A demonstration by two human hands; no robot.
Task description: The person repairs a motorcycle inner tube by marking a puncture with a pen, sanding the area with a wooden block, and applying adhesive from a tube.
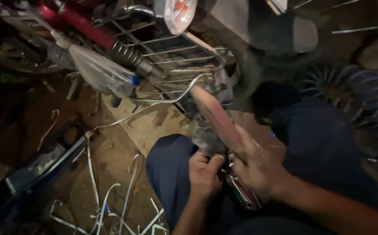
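1. Your left hand point(204, 174) pinches the grey lower end of the long pinkish-red metal part point(217, 116).
2. Your right hand point(258, 167) wraps closed around it, the nearer grip.
3. Its long axis rises up-left toward the chrome wire motorcycle rack point(176, 56).
4. White plastic strips point(106, 200) litter the dirt floor's lower-left corner.

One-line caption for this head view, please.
Both hands, left hand and right hand, grip a long reddish part over the knees, beside a motorcycle's wire rack.
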